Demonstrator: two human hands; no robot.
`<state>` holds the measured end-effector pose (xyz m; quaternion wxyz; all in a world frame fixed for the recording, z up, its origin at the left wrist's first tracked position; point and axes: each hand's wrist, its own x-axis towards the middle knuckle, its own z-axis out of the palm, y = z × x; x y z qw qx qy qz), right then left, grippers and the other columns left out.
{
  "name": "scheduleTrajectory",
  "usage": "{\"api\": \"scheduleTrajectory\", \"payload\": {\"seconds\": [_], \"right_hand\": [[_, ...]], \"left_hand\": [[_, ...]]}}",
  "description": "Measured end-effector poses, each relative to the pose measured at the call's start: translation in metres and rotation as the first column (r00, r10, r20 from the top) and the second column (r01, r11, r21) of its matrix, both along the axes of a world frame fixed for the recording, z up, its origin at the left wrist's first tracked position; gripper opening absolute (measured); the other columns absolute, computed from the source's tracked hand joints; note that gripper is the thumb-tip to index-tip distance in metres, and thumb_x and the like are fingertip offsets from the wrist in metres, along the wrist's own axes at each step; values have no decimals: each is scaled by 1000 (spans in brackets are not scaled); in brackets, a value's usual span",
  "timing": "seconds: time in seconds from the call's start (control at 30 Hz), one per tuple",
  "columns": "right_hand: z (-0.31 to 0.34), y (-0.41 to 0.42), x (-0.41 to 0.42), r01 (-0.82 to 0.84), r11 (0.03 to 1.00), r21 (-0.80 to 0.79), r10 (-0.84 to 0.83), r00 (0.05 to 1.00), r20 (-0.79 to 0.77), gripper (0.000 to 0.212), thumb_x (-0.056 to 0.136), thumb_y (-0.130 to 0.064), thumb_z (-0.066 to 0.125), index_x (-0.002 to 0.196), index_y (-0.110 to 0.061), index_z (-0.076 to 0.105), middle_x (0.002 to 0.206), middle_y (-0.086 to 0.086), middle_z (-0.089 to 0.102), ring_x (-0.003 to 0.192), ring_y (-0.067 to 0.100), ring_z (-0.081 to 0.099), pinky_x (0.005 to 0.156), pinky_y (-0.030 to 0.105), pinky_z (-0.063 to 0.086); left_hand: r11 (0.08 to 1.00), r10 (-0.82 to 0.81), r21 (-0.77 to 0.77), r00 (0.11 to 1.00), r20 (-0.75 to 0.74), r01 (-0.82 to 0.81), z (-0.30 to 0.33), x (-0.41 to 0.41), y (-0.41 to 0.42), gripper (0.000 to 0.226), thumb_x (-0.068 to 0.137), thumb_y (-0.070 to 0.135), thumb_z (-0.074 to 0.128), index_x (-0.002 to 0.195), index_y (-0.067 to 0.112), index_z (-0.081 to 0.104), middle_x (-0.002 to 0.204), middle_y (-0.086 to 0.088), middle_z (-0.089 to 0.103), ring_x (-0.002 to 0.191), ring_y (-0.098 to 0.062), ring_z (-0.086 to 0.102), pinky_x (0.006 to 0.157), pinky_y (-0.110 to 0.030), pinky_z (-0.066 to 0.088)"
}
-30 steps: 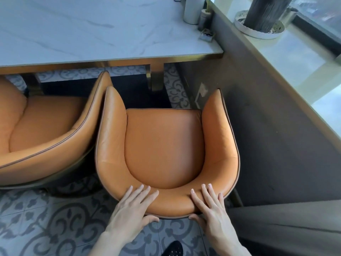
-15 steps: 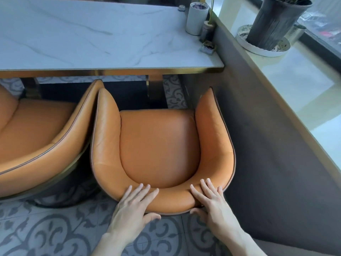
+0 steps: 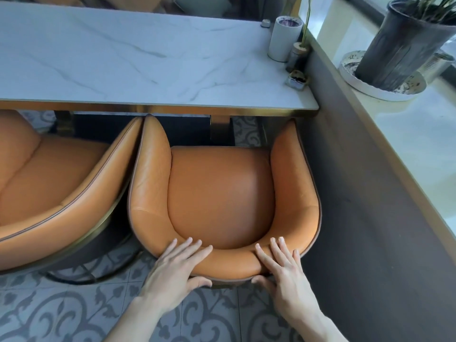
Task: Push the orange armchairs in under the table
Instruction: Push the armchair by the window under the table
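An orange leather armchair (image 3: pixel 219 193) stands in front of me, its two arm tips right at the gilt edge of the white marble table (image 3: pixel 138 67). My left hand (image 3: pixel 176 265) lies on the top of its curved backrest, fingers over the rim and thumb behind it. My right hand (image 3: pixel 283 270) grips the same backrest further right, thumb underneath. A second orange armchair (image 3: pixel 56 183) stands to the left, turned at an angle, its arm touching the first chair's left arm.
A dark low wall (image 3: pixel 365 218) runs close along the chair's right side, with a pale sill above. A potted plant (image 3: pixel 404 43) stands on the sill. A white cylinder (image 3: pixel 283 38) and small items sit at the table's right end. The floor is patterned tile (image 3: pixel 61 309).
The armchair under my hands has slid forward; its arm tips now reach the table edge. Both hands have kept their hold on the backrest.
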<state>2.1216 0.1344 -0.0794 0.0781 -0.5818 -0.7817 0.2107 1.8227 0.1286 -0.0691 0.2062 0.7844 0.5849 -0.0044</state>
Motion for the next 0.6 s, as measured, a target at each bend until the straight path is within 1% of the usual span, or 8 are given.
{"api": "scheduleTrajectory", "payload": {"seconds": [0.07,0.13,0.2,0.27,0.33,0.43,0.53,0.6], "right_hand": [[3,17,0,-7,1000,-9,7,1000,6,72,90,-78,27,153,-44,25,164,4,17,151,14,-14,121,45,-4],[6,34,-1,-10,1000,-16,10,1000,12,69,92,-73,33,153,-43,25,165,5,17,150,14,-15,119,42,-7],[8,51,-1,-13,1000,-18,13,1000,11,69,91,-68,38,153,-43,24,165,5,18,150,14,-14,120,42,-6],[8,68,1,-20,1000,-17,20,1000,9,68,91,-66,41,153,-42,26,165,6,19,150,15,-13,121,46,-3],[5,83,5,-30,1000,-5,30,1000,-6,66,93,-63,47,153,-40,29,164,8,23,150,15,-11,121,52,2],[3,105,9,-43,999,12,43,999,-16,65,95,-56,55,153,-38,32,163,11,26,148,14,-9,120,56,7],[5,123,7,-45,999,-3,45,999,1,67,93,-63,47,153,-38,32,163,11,26,148,15,-8,121,56,8],[4,128,5,-44,999,1,44,999,2,69,92,-71,36,153,-39,30,163,10,25,150,18,-6,121,56,7]], "left_hand": [[1000,10,3,1000,4,-10,2,2,15,85,76,88,18,151,48,16,159,15,19,147,-5,7,118,-31,-6],[1000,21,-2,1000,7,-21,4,3,30,82,78,85,24,151,48,16,160,16,18,147,-4,5,120,-31,-6],[1000,30,5,999,19,-31,5,4,46,84,77,87,21,151,48,16,160,16,18,147,-3,5,120,-31,-6],[999,32,13,999,22,-32,5,6,60,88,73,87,16,151,47,17,160,16,20,147,-4,6,119,-30,-7],[999,32,17,999,29,-33,5,8,73,89,72,87,14,151,47,17,160,15,20,147,-4,7,119,-29,-8],[999,34,21,999,38,-35,7,11,93,88,74,87,16,151,46,19,160,14,22,147,-5,8,118,-29,-7],[999,44,13,998,45,-44,7,9,109,82,79,83,30,151,46,21,159,15,22,147,-4,8,117,-27,-9],[999,38,17,998,46,-39,5,8,115,84,76,86,26,150,47,21,159,16,23,147,-3,7,117,-27,-9]]}}
